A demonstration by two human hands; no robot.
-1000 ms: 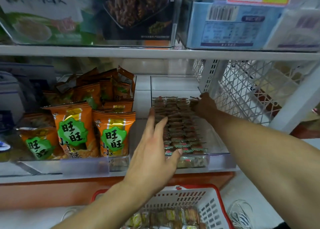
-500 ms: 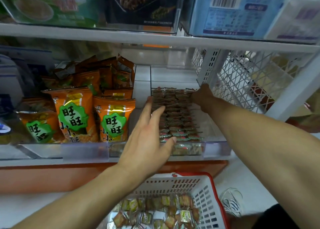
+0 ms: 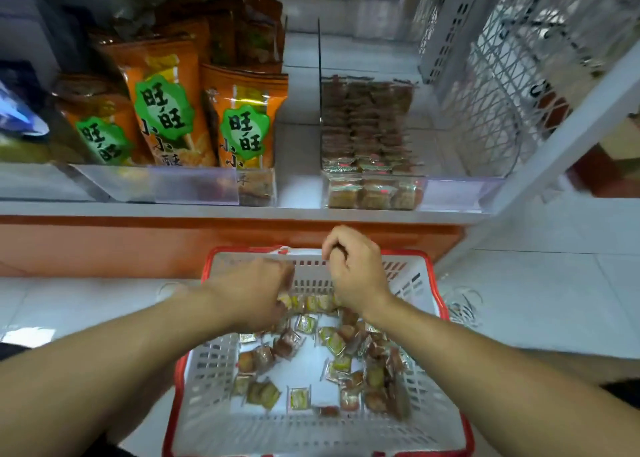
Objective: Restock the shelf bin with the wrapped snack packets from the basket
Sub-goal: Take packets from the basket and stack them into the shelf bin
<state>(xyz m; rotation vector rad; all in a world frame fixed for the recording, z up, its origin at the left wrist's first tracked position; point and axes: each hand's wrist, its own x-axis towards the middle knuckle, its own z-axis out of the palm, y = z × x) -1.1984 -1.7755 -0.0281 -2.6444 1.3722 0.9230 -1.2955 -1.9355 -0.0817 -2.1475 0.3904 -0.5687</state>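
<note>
A white basket with a red rim [image 3: 431, 269] stands on the floor below the shelf, holding several small wrapped snack packets [image 3: 341, 365]. My left hand [image 3: 252, 294] reaches into the basket's far side. Its fingers curl down onto the packets there, and blur hides whether they grip any. My right hand [image 3: 356, 269] hovers over the basket's far rim with its fingers curled into a fist, and I see no packet in it. On the shelf above, the clear shelf bin [image 3: 375, 193] holds neat rows of the same packets [image 3: 369, 124].
Orange snack bags [image 3: 242, 134] stand in the bin to the left, behind a clear front lip. A white wire mesh panel [image 3: 485, 86] and a white shelf post [image 3: 568, 117] stand to the right of the shelf bin. The floor is white tile [image 3: 554, 283].
Both hands have pulled back from the shelf bin and dropped down to the basket. The view has tilted down, so the whole basket now shows.
</note>
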